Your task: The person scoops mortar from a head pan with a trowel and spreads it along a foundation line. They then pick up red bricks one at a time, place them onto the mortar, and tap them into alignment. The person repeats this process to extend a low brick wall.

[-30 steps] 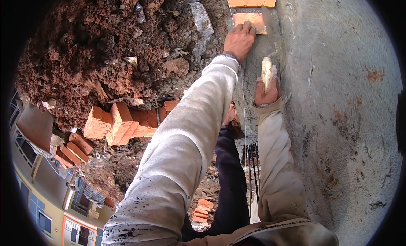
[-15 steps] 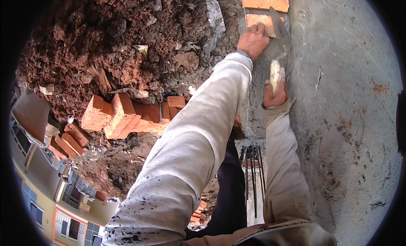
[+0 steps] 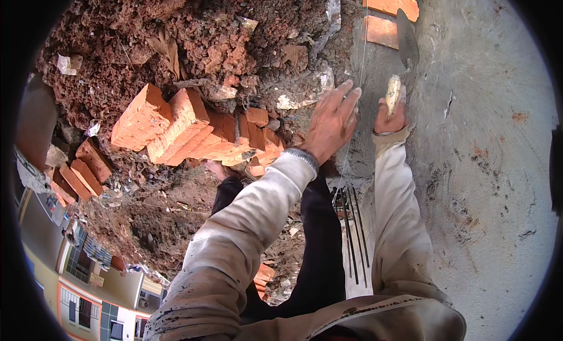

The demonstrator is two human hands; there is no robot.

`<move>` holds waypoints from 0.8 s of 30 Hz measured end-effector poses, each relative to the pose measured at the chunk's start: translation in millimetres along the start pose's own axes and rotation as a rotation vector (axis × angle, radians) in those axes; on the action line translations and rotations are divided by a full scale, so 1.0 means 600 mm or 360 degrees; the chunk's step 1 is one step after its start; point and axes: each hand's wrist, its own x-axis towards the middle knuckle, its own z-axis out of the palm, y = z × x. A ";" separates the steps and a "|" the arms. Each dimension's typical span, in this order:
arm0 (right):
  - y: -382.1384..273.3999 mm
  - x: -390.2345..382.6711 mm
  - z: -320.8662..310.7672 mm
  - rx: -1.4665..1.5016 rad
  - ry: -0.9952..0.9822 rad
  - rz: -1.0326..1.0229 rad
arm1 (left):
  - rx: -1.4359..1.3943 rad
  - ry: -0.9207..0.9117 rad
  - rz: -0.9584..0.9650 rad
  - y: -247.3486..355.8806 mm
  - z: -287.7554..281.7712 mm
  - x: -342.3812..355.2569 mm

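My right hand (image 3: 391,116) grips the pale wooden handle of a pointed trowel (image 3: 407,43). Its grey blade points away from me, beside the right end of an orange brick (image 3: 382,31) in the wall course. A second laid brick (image 3: 392,3) is just beyond that one. My left hand (image 3: 333,123) holds nothing, and its fingers are stretched out over the left edge of the course, close to a thin taut string (image 3: 363,59). Grey mortar (image 3: 368,100) covers the course between the bricks and my hands.
A stack of orange bricks (image 3: 182,127) stands on the soil to my left, and more bricks (image 3: 79,180) lie beyond it. Reddish rubble (image 3: 205,36) is heaped at far left. A grey plastered wall (image 3: 487,165) rises at right. Thin dark bars (image 3: 353,235) stick out near me.
My left hand has come off the nearer laid brick and moved back toward me, its fingers now spread. My right hand still holds the trowel by the wall. The view has shifted slightly.
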 end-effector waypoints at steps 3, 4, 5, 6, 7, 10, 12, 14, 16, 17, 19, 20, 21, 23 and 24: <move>0.004 -0.005 0.027 -0.0212 -0.0278 0.0278 | 0.0030 -0.0013 -0.0202 -0.004 -0.142 -0.161; -0.033 -0.007 0.033 -0.0158 -0.0171 0.0263 | 0.0094 0.0030 -0.0299 -0.006 -0.197 -0.208; -0.040 -0.005 0.034 -0.0176 -0.0136 0.0232 | 0.0130 0.0075 -0.0367 -0.006 -0.246 -0.242; -0.033 -0.005 0.042 -0.0185 -0.0111 0.0203 | 0.0231 0.0153 -0.0412 -0.012 -0.292 -0.273; -0.031 -0.003 0.041 -0.0209 -0.0078 0.0171 | 0.0316 0.0231 -0.0451 -0.022 -0.332 -0.295; -0.062 -0.008 0.044 -0.0335 -0.0090 0.0139 | 0.0513 0.0431 -0.0441 -0.040 -0.456 -0.306; -0.072 -0.019 0.065 -0.0397 -0.0075 0.0137 | 0.0665 0.0584 -0.0379 -0.052 -0.526 -0.302; -0.071 -0.022 0.093 -0.0516 -0.0098 0.0240 | 0.0743 0.0698 -0.0273 -0.073 -0.572 -0.292; -0.094 -0.026 0.105 -0.0458 0.0011 0.0331 | 0.0834 0.0720 -0.0097 -0.087 -0.611 -0.266; -0.111 -0.025 0.108 -0.0421 0.0058 0.0382 | 0.0878 0.0714 -0.0028 -0.094 -0.625 -0.251; -0.154 0.002 0.076 -0.0415 0.0094 0.0267 | 0.0899 0.0611 0.0157 -0.113 -0.637 -0.213; -0.172 -0.004 0.045 -0.0436 0.0077 0.0241 | 0.0956 0.0502 0.0225 -0.109 -0.640 -0.197; -0.182 -0.037 0.018 -0.0461 0.0077 0.0211 | 0.0998 0.0404 0.0314 -0.112 -0.641 -0.179; -0.224 -0.119 -0.016 -0.0142 0.0105 0.0527 | 0.1064 0.0257 0.0525 -0.135 -0.661 -0.162; -0.261 -0.162 -0.035 0.0024 0.0129 0.0670 | 0.1050 0.0165 0.0487 -0.147 -0.668 -0.163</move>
